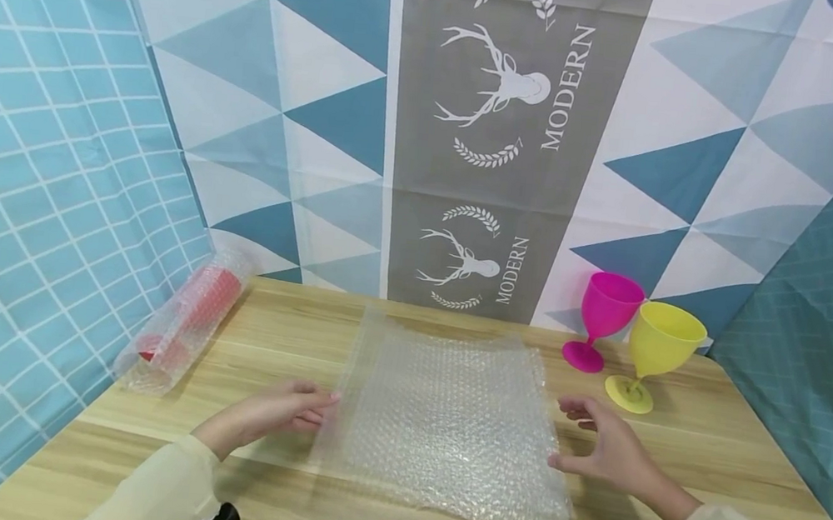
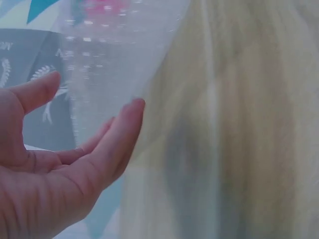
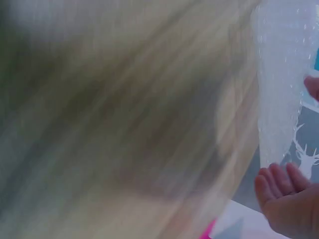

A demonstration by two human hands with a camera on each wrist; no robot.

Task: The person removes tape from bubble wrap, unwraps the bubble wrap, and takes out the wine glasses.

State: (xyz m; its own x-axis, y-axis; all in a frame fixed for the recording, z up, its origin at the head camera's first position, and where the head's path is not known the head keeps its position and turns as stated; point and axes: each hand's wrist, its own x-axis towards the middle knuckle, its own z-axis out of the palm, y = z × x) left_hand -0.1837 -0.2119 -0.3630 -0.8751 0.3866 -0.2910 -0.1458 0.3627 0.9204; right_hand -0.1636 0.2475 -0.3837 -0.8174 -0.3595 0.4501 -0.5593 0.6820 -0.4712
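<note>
A clear bubble wrap sheet [image 1: 453,423] lies flat on the wooden table [image 1: 244,486], with a smooth see-through strip along its left side. My left hand [image 1: 285,406] is at that left edge, fingertips right at the film. In the left wrist view its thumb and fingers [image 2: 119,134] are spread apart with nothing between them. Just off the opposite edge, my right hand [image 1: 609,454] has its thumb apart from its loosely bent fingers, and the thumb tip is close to the wrap. The right wrist view catches this hand [image 3: 289,199] only partly, at its lower right.
At the back right stand a pink goblet [image 1: 608,308] and a yellow goblet [image 1: 665,342], side by side. A bubble-wrapped bundle [image 1: 185,321] with something red inside lies at the back left. Patterned cloth [image 1: 340,119] hangs behind the table, with blue cloth on both sides.
</note>
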